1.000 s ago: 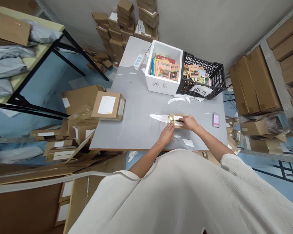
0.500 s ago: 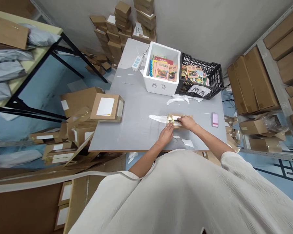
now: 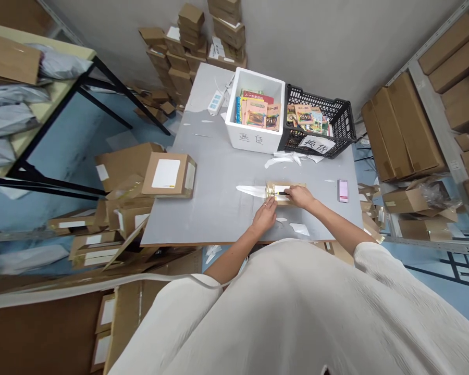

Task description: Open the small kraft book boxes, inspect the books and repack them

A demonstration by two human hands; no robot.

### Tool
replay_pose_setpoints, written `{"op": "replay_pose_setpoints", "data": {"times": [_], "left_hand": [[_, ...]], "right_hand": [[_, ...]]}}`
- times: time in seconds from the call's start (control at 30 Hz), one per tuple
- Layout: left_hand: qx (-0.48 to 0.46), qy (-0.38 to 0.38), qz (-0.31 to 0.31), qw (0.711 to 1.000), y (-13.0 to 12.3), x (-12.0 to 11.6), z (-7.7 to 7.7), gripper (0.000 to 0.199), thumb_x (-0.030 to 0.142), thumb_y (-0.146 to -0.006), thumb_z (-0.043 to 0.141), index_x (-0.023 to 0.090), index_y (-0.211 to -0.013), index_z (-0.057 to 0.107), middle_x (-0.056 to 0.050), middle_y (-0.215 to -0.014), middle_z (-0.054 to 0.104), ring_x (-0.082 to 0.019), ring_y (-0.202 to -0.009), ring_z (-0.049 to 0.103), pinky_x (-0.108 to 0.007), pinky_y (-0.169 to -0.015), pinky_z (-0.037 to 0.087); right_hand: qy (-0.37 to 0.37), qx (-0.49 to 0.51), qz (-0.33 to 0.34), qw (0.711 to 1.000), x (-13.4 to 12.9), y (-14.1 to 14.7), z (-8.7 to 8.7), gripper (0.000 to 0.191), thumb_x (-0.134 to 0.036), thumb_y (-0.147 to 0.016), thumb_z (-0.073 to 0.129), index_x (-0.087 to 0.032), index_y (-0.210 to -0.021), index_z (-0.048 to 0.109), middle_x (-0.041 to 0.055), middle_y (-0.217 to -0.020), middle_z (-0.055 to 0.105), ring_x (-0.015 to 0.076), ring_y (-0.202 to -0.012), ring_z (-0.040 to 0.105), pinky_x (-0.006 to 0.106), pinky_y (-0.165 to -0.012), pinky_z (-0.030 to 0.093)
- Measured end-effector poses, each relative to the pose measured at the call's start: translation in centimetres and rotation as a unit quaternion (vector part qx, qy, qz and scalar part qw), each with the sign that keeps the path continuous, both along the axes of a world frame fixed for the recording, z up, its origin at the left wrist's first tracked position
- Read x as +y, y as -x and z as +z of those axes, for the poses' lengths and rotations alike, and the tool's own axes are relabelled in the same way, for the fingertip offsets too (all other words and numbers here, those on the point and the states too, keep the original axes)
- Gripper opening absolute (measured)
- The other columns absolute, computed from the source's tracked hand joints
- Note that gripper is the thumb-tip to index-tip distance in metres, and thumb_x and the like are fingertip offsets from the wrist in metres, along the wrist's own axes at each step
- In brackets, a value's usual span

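Note:
A small cardboard box point(image 3: 284, 202) with a white label lies flat on the grey table point(image 3: 214, 172), and shiny clear tape point(image 3: 271, 188) covers its left end. My left hand point(image 3: 264, 216) grips the box at its near left corner, fingertips on the tape. In my right hand point(image 3: 300, 196), closed over the box's right part, is a slim dark-handled utility knife point(image 3: 282, 193). Its tip points left at the taped end; whether it cuts in is too small to tell. A white pointed paper strip point(image 3: 250, 190) sticks out left of the box.
A white foam box point(image 3: 248, 140) and a black crate point(image 3: 342, 125), both holding books, stand at the back. A larger carton point(image 3: 170, 174) sits on the left, a phone point(image 3: 343, 191) on the right. Paper scraps point(image 3: 299, 229) lie about. Cartons crowd the floor and shelves.
The view has shifted slightly. Both hands stay on the small box, and the knife keeps nearly the same place with its tip at the taped end.

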State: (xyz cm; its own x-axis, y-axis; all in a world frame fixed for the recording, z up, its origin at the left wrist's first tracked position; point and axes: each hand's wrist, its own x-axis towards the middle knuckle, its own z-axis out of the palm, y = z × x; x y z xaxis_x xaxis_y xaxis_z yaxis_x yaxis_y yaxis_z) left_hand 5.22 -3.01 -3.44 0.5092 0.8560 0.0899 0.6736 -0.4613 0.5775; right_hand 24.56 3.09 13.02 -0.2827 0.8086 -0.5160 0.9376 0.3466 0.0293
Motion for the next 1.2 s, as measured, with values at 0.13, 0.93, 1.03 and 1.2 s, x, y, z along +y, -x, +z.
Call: {"op": "replay_pose_setpoints", "data": {"times": [0.13, 0.93, 1.03, 1.2], "left_hand": [[-0.001, 0.001, 0.001, 1.0, -0.1, 0.1, 0.1, 0.073, 0.006, -0.092, 0.055, 0.011, -0.165, 0.056, -0.021, -0.177, 0.052, -0.032, -0.173, 0.039, -0.053, -0.141, 0.041], [0.001, 0.004, 0.0, 1.0, 0.1, 0.0, -0.3, 0.079, 0.007, -0.092, 0.056, 0.016, -0.171, 0.05, -0.018, -0.176, 0.055, -0.03, -0.172, 0.041, -0.054, -0.142, 0.04], [0.003, 0.003, 0.003, 1.0, -0.1, -0.1, -0.3, 0.078, 0.008, -0.093, 0.055, 0.013, -0.171, 0.05, -0.02, -0.177, 0.053, -0.031, -0.172, 0.041, -0.054, -0.142, 0.039], [0.009, 0.005, 0.021, 1.0, -0.6, -0.1, 0.0, 0.068, 0.009, -0.097, 0.053, 0.011, -0.165, 0.055, -0.022, -0.175, 0.055, -0.032, -0.17, 0.044, -0.052, -0.14, 0.042]], "right_hand": [[0.003, 0.001, -0.002, 1.0, 0.2, -0.2, 0.0, 0.039, -0.03, -0.119, 0.046, -0.022, -0.146, 0.073, 0.0158, -0.142, 0.077, 0.0293, -0.128, 0.073, 0.033, -0.095, 0.051], [0.002, -0.022, 0.013, 1.0, 0.1, 0.8, -0.1, 0.036, -0.027, -0.119, 0.049, -0.02, -0.144, 0.073, 0.0188, -0.14, 0.077, 0.0309, -0.128, 0.074, 0.034, -0.099, 0.052], [0.0, -0.025, 0.013, 1.0, 0.2, 0.3, -0.1, 0.037, -0.027, -0.118, 0.049, -0.02, -0.143, 0.075, 0.0188, -0.14, 0.077, 0.0309, -0.128, 0.074, 0.035, -0.099, 0.053], [-0.009, -0.035, 0.015, 0.999, 0.5, -0.7, 0.0, 0.039, -0.026, -0.117, 0.049, -0.019, -0.14, 0.079, 0.0208, -0.137, 0.078, 0.0328, -0.128, 0.075, 0.04, -0.104, 0.053]]}}
